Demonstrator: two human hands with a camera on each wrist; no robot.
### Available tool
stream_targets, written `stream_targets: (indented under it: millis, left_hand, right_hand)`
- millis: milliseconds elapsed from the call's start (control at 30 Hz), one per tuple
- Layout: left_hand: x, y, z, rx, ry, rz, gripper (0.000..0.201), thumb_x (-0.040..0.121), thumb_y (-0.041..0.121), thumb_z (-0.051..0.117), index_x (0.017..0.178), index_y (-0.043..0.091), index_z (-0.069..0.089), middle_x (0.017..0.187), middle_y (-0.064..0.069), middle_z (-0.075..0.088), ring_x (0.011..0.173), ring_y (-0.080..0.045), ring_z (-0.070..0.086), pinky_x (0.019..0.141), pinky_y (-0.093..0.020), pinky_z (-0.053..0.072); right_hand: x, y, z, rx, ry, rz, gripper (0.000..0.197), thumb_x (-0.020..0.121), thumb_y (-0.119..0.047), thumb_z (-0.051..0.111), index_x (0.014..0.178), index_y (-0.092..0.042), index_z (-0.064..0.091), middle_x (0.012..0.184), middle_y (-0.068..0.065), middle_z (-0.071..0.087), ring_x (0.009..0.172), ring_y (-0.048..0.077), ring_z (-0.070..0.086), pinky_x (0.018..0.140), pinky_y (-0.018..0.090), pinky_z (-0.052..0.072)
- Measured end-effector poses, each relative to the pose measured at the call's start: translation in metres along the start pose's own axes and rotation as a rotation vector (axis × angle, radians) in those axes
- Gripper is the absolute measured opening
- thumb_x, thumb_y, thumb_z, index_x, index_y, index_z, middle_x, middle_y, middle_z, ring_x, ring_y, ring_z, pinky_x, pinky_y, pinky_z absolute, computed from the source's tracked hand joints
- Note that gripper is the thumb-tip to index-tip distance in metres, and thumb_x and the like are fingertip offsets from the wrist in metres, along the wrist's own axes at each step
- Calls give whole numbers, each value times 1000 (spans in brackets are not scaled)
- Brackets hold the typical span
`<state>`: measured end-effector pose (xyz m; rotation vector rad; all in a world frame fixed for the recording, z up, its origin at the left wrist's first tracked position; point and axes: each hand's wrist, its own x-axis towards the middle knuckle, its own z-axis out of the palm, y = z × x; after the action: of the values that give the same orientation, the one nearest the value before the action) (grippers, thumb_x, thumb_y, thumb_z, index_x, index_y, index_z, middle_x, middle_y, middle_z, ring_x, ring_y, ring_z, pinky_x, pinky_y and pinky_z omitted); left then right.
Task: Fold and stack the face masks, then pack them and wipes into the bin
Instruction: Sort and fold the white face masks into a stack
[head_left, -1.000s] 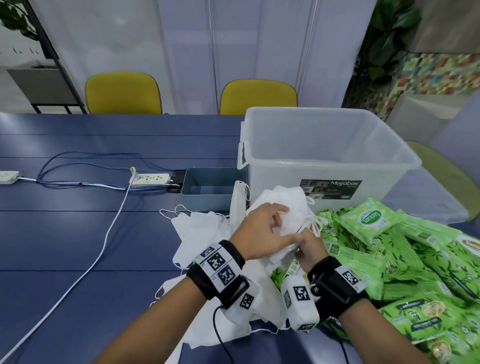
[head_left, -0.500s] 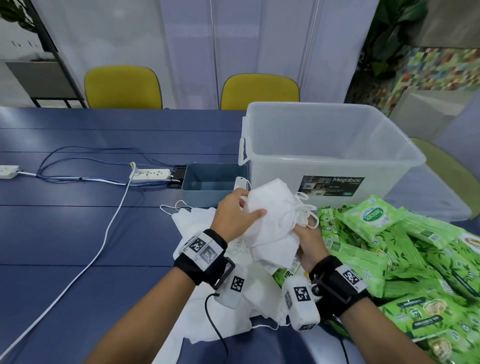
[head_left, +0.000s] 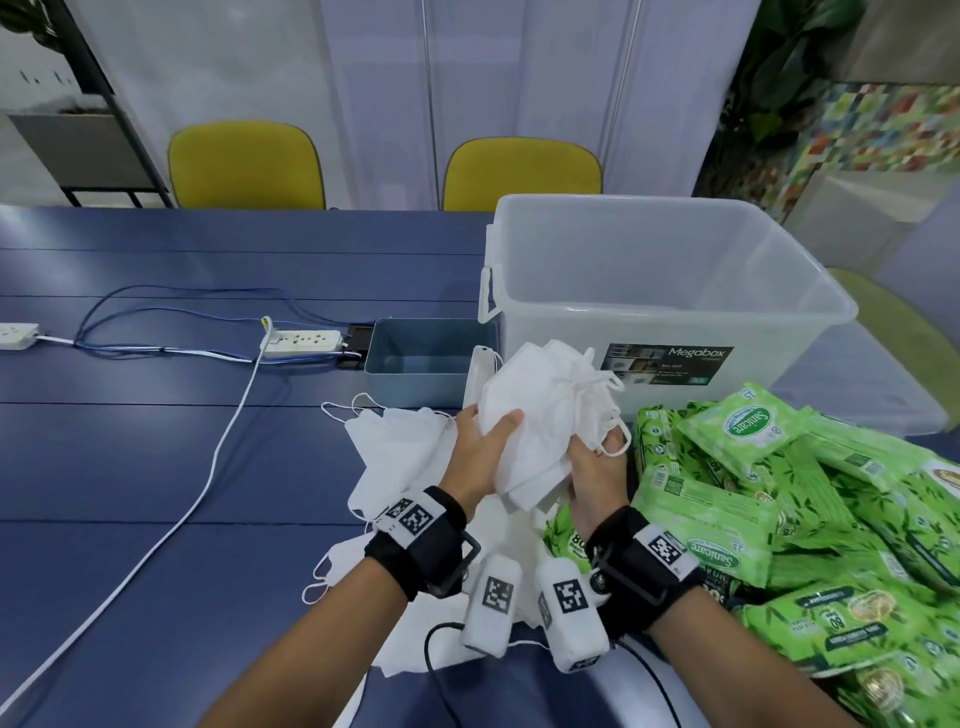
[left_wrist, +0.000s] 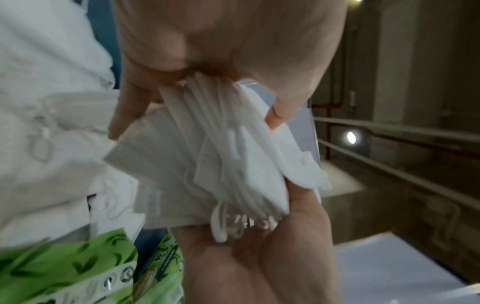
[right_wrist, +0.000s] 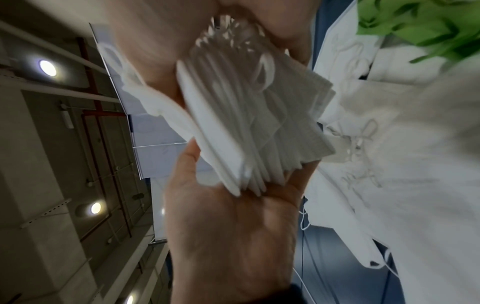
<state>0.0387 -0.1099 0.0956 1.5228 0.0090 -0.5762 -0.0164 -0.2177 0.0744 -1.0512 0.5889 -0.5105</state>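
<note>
In the head view I see both hands raised at the centre of the frame, gripping a stack of folded masks (head_left: 540, 415) between them. My left hand (head_left: 480, 457) wraps the stack's left side, thumb lying across its front face; my right hand (head_left: 597, 467) cups the stack from below and the right, with ear loops dangling over its fingers. The stack is held clear of the blue table (head_left: 156, 467), in front of the clear bin (head_left: 670, 312), which stands in the upper right of the frame. A pile of loose masks (head_left: 395, 457) lies on the table under and left of my wrists. Green wipe packs (head_left: 779, 499) are heaped in the lower right, just beside the bin. A small grey-blue tray (head_left: 421, 364) sits left of the bin, touching it or nearly so, and a power strip (head_left: 301, 340) with a white cable lies further left.

In the left wrist view, the left hand (left_wrist: 221, 41) fills the top, fingers curled round the upper edge of the stack (left_wrist: 207, 164); the right hand (left_wrist: 259, 257) supports it from the bottom of the frame. Wipe packs (left_wrist: 64, 273) show at lower left.

In the right wrist view, the right hand (right_wrist: 233, 226) holds the stack (right_wrist: 246, 123) by its lower edge, thumb and fingers closed on either side, with the left hand (right_wrist: 161, 41) gripping from the top. The picture is blurred.
</note>
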Motion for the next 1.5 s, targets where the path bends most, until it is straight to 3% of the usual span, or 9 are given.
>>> stream_targets:
  millis: [200,333,400,533,667,900,1067,1300,1500]
  left_hand:
    - [1,-1,-15,-138,-45,-96,45,87,39,62,125,23,43,121,-2,61,104,-24,63,84,-48,55]
    - [2,-4,-19,-106,-45,-30,41,91,34,58,126,25,39,119,2,59,101,-18,63,68,-34,55]
    - [5,-9,-27,-101,-72,-21,69,81,40,69,138,29,30,127,4,55,110,-18,59,78,-38,54]
    - [15,-20,-54,309,21,270,128,48,51,82,148,38,2,148,6,17,139,-20,26,112,-37,28]
    - [25,-23,-73,842,-50,583,121,63,40,80,143,44,-11,158,5,-3,146,-11,-3,118,-46,6]
    - [37,-47,-99,890,-306,399,141,45,52,86,133,54,-24,153,14,18,144,-9,14,116,-50,14]
    - [44,-68,-102,637,-286,272,130,59,10,89,133,48,-11,141,23,23,138,-8,25,113,-26,25]
    - [56,-84,-96,1053,-279,396,140,36,76,69,144,37,-10,156,4,0,146,-20,0,119,-46,5]
    - [58,-69,-105,1049,-317,391,137,44,75,70,135,51,-28,154,20,-17,145,-15,-16,116,-54,-2]
  right_hand:
    - [-10,-9,4,64,-277,29,47,75,-24,74,119,-24,57,112,-2,70,102,17,67,74,31,56]
    - [-3,-2,4,-149,-292,-11,80,53,-23,86,126,-16,53,119,4,67,110,22,64,93,45,52]
    - [3,0,2,-306,-291,-114,86,50,-19,84,128,-15,49,124,5,62,115,21,60,98,45,49]
    - [12,-6,-4,-625,-407,-276,82,50,-11,69,123,-37,42,125,2,43,113,13,50,86,9,44]
    - [15,0,-3,-985,-635,-382,108,52,-14,68,134,-59,15,124,0,37,113,16,46,91,25,46]
    - [23,19,11,-1214,-824,-366,125,61,-10,69,136,-61,-18,126,1,35,93,22,52,72,24,47]
    - [30,33,13,-1154,-793,-310,125,58,-9,69,139,-57,-14,125,-1,47,93,19,53,78,30,52]
    - [44,42,1,-1415,-864,-300,133,55,-26,77,137,-52,-25,144,-1,31,120,22,39,104,35,31]
    - [47,42,-14,-1220,-865,-283,132,58,-16,78,133,-62,-21,147,-3,32,130,17,39,106,30,36]
